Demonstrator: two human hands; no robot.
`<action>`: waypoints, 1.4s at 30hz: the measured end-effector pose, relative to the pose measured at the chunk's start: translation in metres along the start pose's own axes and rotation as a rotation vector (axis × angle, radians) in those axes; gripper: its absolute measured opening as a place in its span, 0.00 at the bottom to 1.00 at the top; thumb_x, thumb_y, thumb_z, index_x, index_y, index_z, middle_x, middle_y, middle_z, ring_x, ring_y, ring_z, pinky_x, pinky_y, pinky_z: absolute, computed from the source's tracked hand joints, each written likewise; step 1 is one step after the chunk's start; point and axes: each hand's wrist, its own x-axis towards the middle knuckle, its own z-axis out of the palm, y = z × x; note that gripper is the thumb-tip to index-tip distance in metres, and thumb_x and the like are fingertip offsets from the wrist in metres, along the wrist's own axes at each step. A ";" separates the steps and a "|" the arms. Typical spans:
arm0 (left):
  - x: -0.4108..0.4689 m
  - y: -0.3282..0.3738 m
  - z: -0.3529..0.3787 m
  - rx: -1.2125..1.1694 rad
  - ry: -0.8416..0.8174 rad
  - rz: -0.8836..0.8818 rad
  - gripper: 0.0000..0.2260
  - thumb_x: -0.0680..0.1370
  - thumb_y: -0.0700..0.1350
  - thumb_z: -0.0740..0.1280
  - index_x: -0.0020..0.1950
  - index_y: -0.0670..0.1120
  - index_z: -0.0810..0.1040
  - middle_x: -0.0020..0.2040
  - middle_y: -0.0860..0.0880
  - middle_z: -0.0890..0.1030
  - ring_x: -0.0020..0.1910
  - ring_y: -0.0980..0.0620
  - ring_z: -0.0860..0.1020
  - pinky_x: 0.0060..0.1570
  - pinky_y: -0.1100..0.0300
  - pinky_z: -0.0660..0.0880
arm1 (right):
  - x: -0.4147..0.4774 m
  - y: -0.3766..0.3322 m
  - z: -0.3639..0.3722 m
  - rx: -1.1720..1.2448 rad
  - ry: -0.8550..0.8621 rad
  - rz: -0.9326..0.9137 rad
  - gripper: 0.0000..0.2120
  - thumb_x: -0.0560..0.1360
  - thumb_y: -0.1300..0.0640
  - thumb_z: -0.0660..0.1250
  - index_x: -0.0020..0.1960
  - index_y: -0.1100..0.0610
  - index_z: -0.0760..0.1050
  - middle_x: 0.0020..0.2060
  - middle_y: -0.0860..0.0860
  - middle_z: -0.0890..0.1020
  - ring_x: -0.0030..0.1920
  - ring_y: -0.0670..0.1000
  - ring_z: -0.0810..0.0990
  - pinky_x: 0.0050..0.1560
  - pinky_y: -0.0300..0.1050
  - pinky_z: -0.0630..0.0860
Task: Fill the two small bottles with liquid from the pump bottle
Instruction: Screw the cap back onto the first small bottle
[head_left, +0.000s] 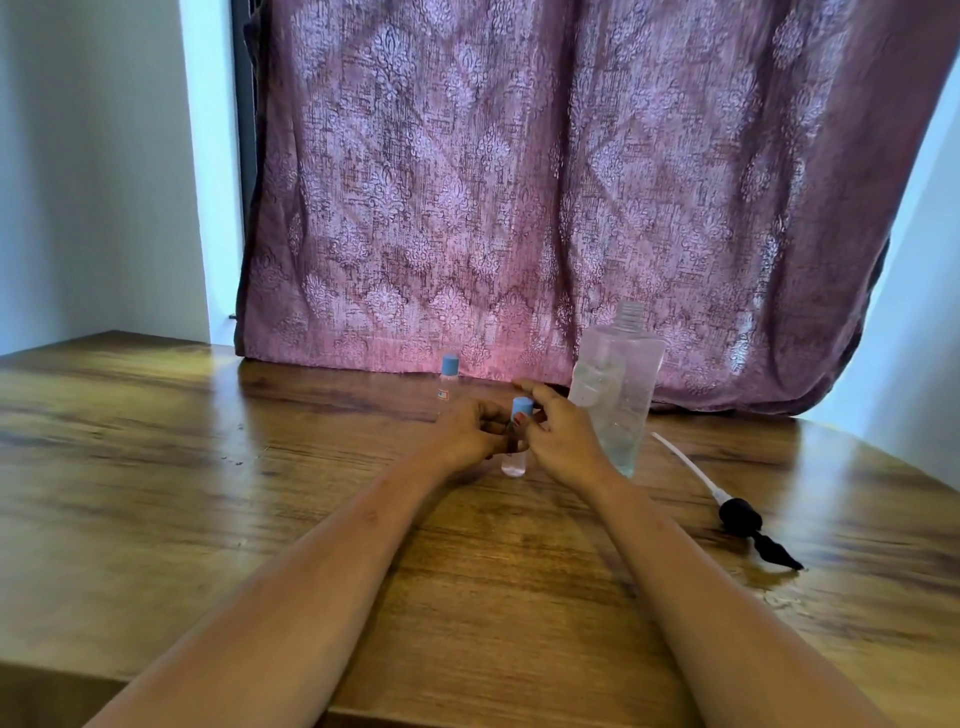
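Blue-capped near small bottle (514, 462) stands upright on the wooden table (208, 467), mid-table between both hands. We see the left hand (467, 436) curled round its body, holding it steady. The right hand (563, 441) has thumb and fingers closed at the cap (522, 406), index finger sticking out past it. Clear liquid seems to sit in the bottle's base, level hard to read. The far small bottle (450, 379) is also capped, upright, behind the left hand and apart from it; we can't tell whether it is filled. The big clear bottle (615, 395) stands just right of the right hand, neck open and part full. Its black pump head (740, 514) with the white tube lies on the table well off to the right, with a wet patch (774, 597) near its spout. A purple patterned curtain (519, 182) hangs behind. We judge the step to be twisting the cap on the near bottle; on or off, we can't tell. Next move calls for a firm left-hand hold while the right turns the cap, keeping the bottle upright so nothing spills.
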 end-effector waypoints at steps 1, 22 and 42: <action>0.000 0.000 0.000 0.004 -0.002 0.004 0.10 0.72 0.34 0.70 0.48 0.47 0.80 0.37 0.52 0.81 0.35 0.60 0.78 0.32 0.72 0.73 | 0.000 0.001 0.000 -0.008 -0.003 0.002 0.20 0.76 0.63 0.63 0.68 0.57 0.69 0.58 0.55 0.77 0.49 0.46 0.74 0.46 0.28 0.69; -0.007 0.002 0.010 0.252 0.246 0.002 0.10 0.67 0.43 0.73 0.47 0.49 0.81 0.42 0.52 0.82 0.42 0.56 0.79 0.41 0.62 0.73 | -0.009 -0.004 0.006 0.086 0.151 0.125 0.22 0.70 0.59 0.73 0.58 0.57 0.66 0.43 0.51 0.79 0.41 0.49 0.79 0.38 0.37 0.74; 0.016 -0.031 -0.041 0.328 0.478 -0.102 0.18 0.72 0.37 0.65 0.62 0.48 0.76 0.55 0.48 0.82 0.53 0.50 0.79 0.50 0.61 0.72 | 0.041 0.008 0.032 -0.007 0.007 0.409 0.16 0.74 0.62 0.68 0.61 0.63 0.73 0.56 0.58 0.79 0.49 0.54 0.78 0.25 0.25 0.64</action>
